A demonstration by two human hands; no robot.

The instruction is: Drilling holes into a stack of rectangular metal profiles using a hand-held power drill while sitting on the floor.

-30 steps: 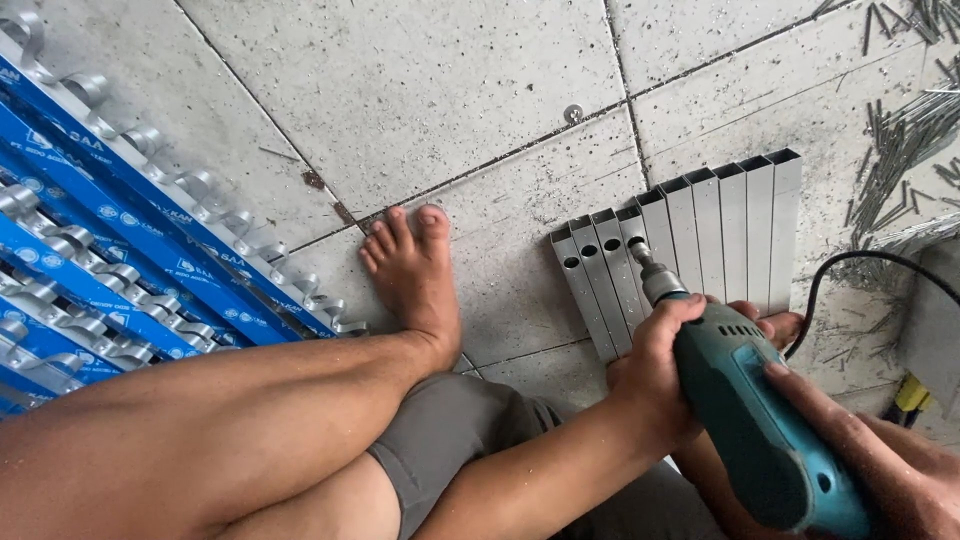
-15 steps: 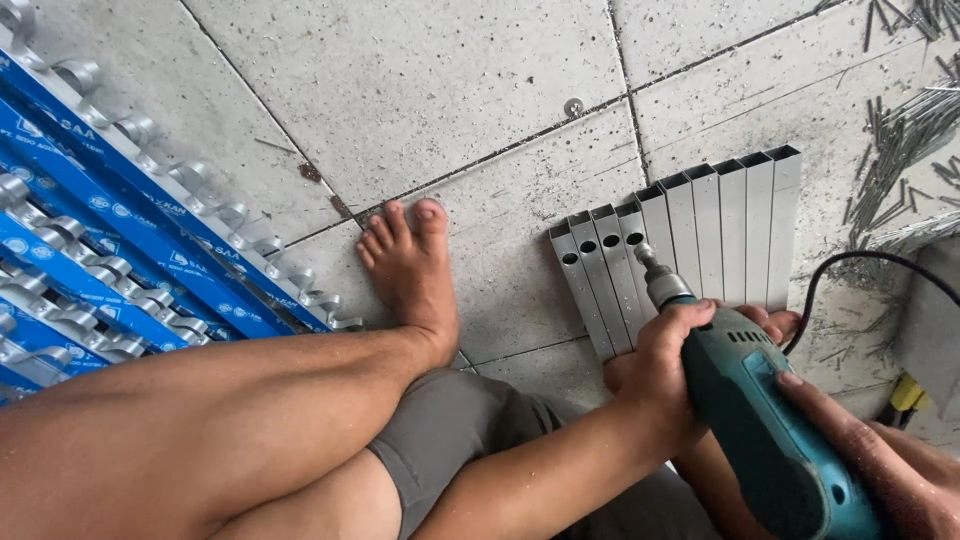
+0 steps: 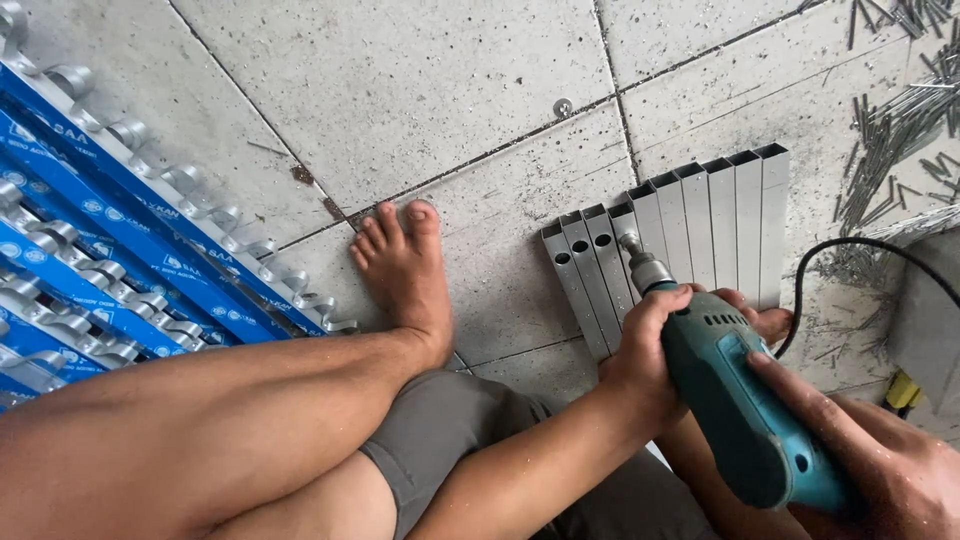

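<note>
A worker in grey shorts [image 3: 450, 440], seen from above: both forearms are bare, with no sleeves, gloves, watch or rings showing on the left hand [image 3: 640, 355] or the right hand [image 3: 880, 465]. The legs are bare below the shorts' hem, and the left foot [image 3: 405, 265] is unshod, its nails short. The shorts are plain, soft fabric, creased at the thigh, with a stitched hem.
</note>
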